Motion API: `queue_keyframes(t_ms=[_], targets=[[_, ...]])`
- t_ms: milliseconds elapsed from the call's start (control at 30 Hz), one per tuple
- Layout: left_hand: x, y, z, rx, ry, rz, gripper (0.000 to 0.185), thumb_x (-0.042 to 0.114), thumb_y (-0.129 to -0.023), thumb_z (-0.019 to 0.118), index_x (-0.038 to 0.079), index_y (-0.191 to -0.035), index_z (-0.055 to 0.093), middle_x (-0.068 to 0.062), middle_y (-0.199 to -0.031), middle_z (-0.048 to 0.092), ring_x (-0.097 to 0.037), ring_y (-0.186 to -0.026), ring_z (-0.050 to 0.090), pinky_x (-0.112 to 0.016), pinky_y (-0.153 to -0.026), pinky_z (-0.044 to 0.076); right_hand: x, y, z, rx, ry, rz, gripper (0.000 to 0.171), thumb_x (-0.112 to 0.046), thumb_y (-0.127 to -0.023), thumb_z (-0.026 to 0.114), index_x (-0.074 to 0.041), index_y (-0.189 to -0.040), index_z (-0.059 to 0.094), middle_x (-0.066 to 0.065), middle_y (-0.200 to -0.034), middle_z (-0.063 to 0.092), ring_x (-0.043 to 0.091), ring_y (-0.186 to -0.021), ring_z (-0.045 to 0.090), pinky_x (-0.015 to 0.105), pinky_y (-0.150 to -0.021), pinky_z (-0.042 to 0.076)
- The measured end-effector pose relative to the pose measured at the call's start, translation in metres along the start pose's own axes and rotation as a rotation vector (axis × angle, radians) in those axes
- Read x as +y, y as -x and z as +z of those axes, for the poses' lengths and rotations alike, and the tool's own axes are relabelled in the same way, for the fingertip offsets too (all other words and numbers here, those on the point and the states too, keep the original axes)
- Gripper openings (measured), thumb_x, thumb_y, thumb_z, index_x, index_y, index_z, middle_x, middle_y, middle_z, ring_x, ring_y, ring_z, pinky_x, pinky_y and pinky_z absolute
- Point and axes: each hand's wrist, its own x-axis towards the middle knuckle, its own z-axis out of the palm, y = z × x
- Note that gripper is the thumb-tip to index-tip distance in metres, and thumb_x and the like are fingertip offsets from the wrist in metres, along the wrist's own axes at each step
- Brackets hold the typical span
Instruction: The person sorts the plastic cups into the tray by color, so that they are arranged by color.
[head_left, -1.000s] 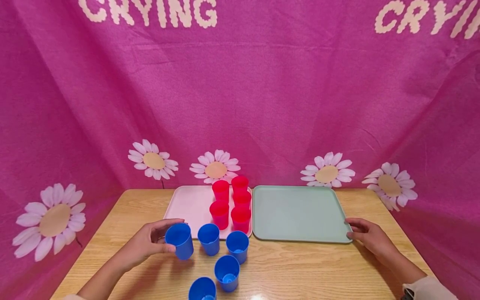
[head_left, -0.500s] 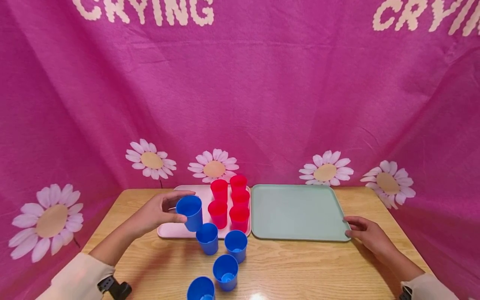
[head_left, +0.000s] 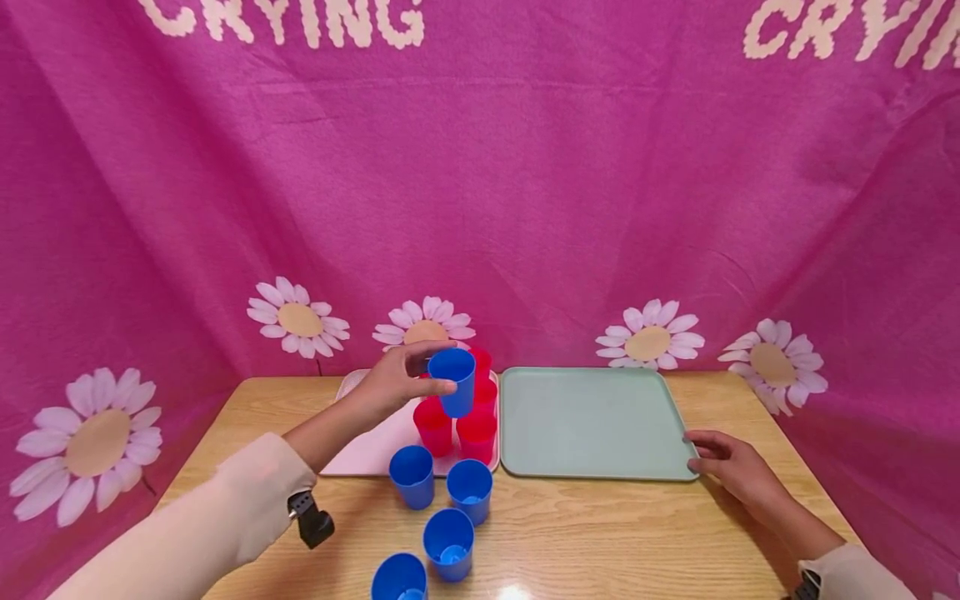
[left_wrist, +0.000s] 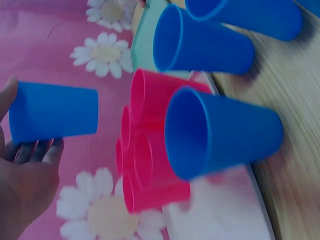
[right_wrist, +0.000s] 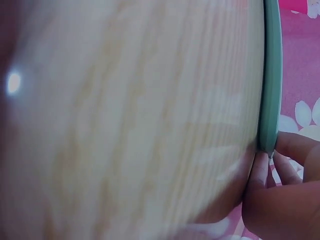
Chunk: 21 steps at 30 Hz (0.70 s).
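Note:
My left hand [head_left: 392, 382] grips a blue cup [head_left: 454, 385], upright, held in the air over the red cups [head_left: 432, 429]. In the left wrist view, thumb and fingers lie on opposite sides of that cup [left_wrist: 55, 112]. Several red cups stand grouped on the right part of the pink tray [head_left: 358, 450]; the raised cup and hand hide some of them. At the far right, my right hand [head_left: 738, 475] holds the edge of the green tray [head_left: 592, 425] near its front corner. The right wrist view has the fingers [right_wrist: 290, 145] at that tray's rim.
Several more blue cups [head_left: 450, 546] stand upright on the wooden table [head_left: 600, 533] in front of the trays, one cut off by the lower frame edge. The two trays lie side by side. Behind the table hangs a pink cloth [head_left: 525, 208] with daisies.
My left hand has lifted the blue cup from near the table and carried it rightward and away, over the red cups. The right hand stays at the green tray's edge.

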Motion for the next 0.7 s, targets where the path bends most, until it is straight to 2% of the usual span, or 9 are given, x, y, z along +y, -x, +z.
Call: queue_keyframes(t_ms=[100, 233, 400, 500, 600, 633, 700], targets=[[0.001, -0.016, 0.017, 0.031, 0.035, 0.008, 0.068, 0.02, -0.088, 0.082, 0.016, -0.15, 0.055, -0.013, -0.14, 0.062, -0.036, -0.129, 0.059, -0.051, -0.098, 0.056, 0.0, 0.0, 0.0, -0.001, -0.011, 0.001, 0.058, -0.013, -0.097, 0.072, 0.009, -0.145, 0.049, 0.034, -0.146, 0.049, 0.045, -0.132, 0.05, 0.008, -0.079, 0.047], [0.002, -0.035, 0.038, 0.072, 0.047, 0.011, 0.068, 0.021, -0.088, 0.082, 0.015, -0.15, 0.054, -0.013, -0.141, 0.062, -0.036, -0.13, 0.059, -0.05, -0.099, 0.056, 0.0, 0.002, 0.0, -0.001, -0.015, -0.006, 0.057, -0.013, -0.097, 0.072, 0.009, -0.145, 0.05, 0.034, -0.146, 0.05, 0.043, -0.131, 0.051, 0.008, -0.079, 0.048], [0.005, -0.056, 0.063, 0.12, 0.095, -0.038, 0.072, 0.023, -0.087, 0.084, 0.018, -0.152, 0.052, -0.012, -0.146, 0.058, -0.038, -0.135, 0.054, -0.055, -0.102, 0.053, -0.001, 0.002, 0.001, -0.001, -0.008, -0.014, 0.056, -0.013, -0.097, 0.072, 0.009, -0.144, 0.051, 0.033, -0.144, 0.051, 0.04, -0.128, 0.054, 0.01, -0.079, 0.049], [0.004, -0.07, 0.079, 0.165, 0.122, -0.068, 0.071, 0.023, -0.087, 0.084, 0.019, -0.151, 0.053, -0.013, -0.145, 0.058, -0.039, -0.136, 0.052, -0.056, -0.103, 0.052, -0.002, 0.003, 0.001, 0.0, -0.02, -0.017, 0.056, -0.014, -0.097, 0.072, 0.01, -0.143, 0.051, 0.033, -0.144, 0.051, 0.021, -0.116, 0.061, 0.011, -0.079, 0.05], [0.004, -0.082, 0.096, 0.222, 0.131, -0.068, 0.069, 0.021, -0.088, 0.083, 0.016, -0.15, 0.054, -0.015, -0.144, 0.058, -0.04, -0.134, 0.053, -0.055, -0.103, 0.052, -0.003, 0.004, 0.002, 0.004, -0.03, -0.02, 0.056, -0.014, -0.096, 0.073, 0.01, -0.142, 0.052, 0.034, -0.143, 0.052, 0.002, -0.102, 0.059, 0.012, -0.079, 0.051], [0.004, -0.086, 0.102, 0.246, 0.127, -0.071, 0.069, 0.021, -0.088, 0.083, 0.016, -0.15, 0.054, -0.015, -0.144, 0.058, -0.04, -0.134, 0.054, -0.054, -0.103, 0.053, -0.003, 0.004, 0.001, 0.004, -0.035, -0.017, 0.056, -0.014, -0.096, 0.072, 0.01, -0.142, 0.052, 0.034, -0.143, 0.051, -0.003, -0.099, 0.056, 0.012, -0.079, 0.052], [0.005, -0.093, 0.112, 0.294, 0.11, -0.077, 0.069, 0.021, -0.088, 0.083, 0.015, -0.15, 0.053, -0.015, -0.144, 0.058, -0.04, -0.133, 0.054, -0.054, -0.102, 0.053, -0.004, 0.005, 0.001, 0.011, -0.034, -0.019, 0.055, -0.013, -0.096, 0.072, 0.011, -0.142, 0.052, 0.034, -0.143, 0.051, -0.005, -0.098, 0.056, 0.013, -0.079, 0.052]])
